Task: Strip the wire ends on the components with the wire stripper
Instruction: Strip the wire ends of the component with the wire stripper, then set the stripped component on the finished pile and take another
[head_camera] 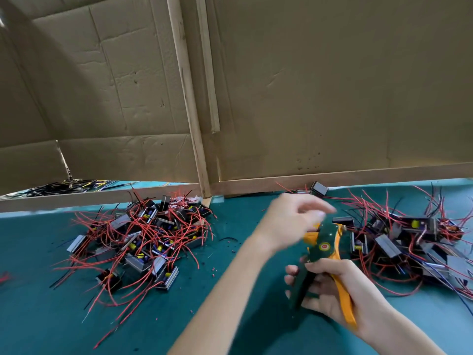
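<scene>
Gripping the wire stripper [323,248] at lower right over the tabletop [38,316] is the right hand [340,295], while the left hand [291,219] is too blurred to tell its grasp.

There is only 1 view, a wide-angle camera worn on the person's head, looking forward and down across the teal desk [51,329] toward the cardboard wall [332,85] at its far edge. It sits close, so the left hand [289,221] and right hand [335,293] fill the lower right of the frame, forearms entering from the bottom edge.
</scene>
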The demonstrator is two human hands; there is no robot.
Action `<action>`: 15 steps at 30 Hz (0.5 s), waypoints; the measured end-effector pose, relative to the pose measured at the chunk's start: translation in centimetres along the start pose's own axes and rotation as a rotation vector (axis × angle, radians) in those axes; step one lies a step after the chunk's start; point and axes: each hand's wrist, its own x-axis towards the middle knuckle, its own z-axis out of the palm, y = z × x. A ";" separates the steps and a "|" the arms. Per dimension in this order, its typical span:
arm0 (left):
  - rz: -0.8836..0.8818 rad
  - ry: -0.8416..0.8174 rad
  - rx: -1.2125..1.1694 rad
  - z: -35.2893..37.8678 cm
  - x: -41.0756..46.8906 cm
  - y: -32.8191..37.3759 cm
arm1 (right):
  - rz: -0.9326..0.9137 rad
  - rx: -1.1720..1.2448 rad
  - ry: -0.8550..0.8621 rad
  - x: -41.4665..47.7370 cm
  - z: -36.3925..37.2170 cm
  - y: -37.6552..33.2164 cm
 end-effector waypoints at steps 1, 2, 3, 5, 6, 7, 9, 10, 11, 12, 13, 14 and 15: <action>-0.023 0.109 0.178 -2.2 -0.2 -1.2 | 0.037 -0.219 0.131 -2.8 -2.6 0.0; -0.069 0.223 0.371 -4.4 -0.5 -2.5 | 0.097 -0.117 0.084 -1.0 -2.2 -0.2; -0.135 0.327 0.546 -6.4 -0.9 -3.9 | 0.110 -0.134 0.086 -2.3 -3.0 0.0; -0.320 0.463 0.800 -9.4 -1.7 -6.9 | 0.166 -0.154 0.082 -1.9 -3.7 -0.1; -0.411 0.480 0.884 -10.4 -2.0 -8.2 | 0.154 -0.160 0.081 -1.7 -3.5 -0.1; -0.479 0.479 0.927 -11.0 -2.3 -9.3 | 0.162 -0.144 0.047 -1.9 -3.1 -0.1; -0.533 0.455 0.922 -11.5 -2.4 -11.0 | 0.155 -0.170 0.041 -1.8 -3.6 -0.1; -0.537 0.439 0.915 -11.5 -2.4 -11.5 | 0.153 -0.180 0.043 -1.9 -3.6 0.0; -0.532 0.426 0.916 -11.5 -2.4 -11.9 | 0.159 -0.180 0.027 -2.2 -3.2 -0.1; -0.516 0.417 0.927 -11.5 -2.3 -12.2 | 0.163 -0.180 0.021 -2.0 -3.3 -0.1; -0.497 0.411 0.945 -11.5 -2.2 -12.4 | 0.164 -0.190 0.016 -2.0 -3.3 -0.1; -0.481 0.406 0.967 -11.4 -2.2 -12.6 | 0.161 -0.191 0.012 -2.0 -3.4 -0.1; -0.467 0.399 0.985 -11.3 -2.1 -12.6 | 0.164 -0.183 0.001 -2.3 -3.2 -0.1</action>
